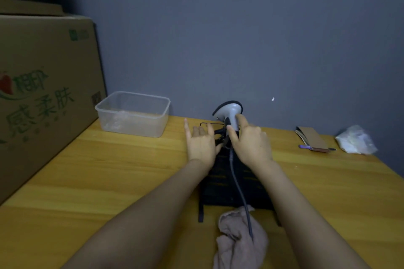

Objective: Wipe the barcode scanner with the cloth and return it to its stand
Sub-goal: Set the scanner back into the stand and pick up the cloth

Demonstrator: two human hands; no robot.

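Observation:
The grey-and-black barcode scanner (pixel 230 109) stands upright in its black stand (pixel 220 132) near the wall, head up. My right hand (pixel 251 142) is on the scanner's handle, with thumb and forefinger on either side of it. My left hand (pixel 202 142) is just left of the stand, fingers spread and holding nothing. The stand rests on a black slotted base (pixel 220 183) between my forearms. From the handle, the grey cable (pixel 237 183) runs towards me over the crumpled beige cloth (pixel 238 240), which lies on the table at the near edge.
A clear plastic tub (pixel 133 113) sits at the back left of the wooden table (pixel 109 170). Beside it a large cardboard box (pixel 43 94) walls off the left side. At the back right lie a folded cardboard piece (pixel 312 138) and a crumpled plastic bag (pixel 356 140).

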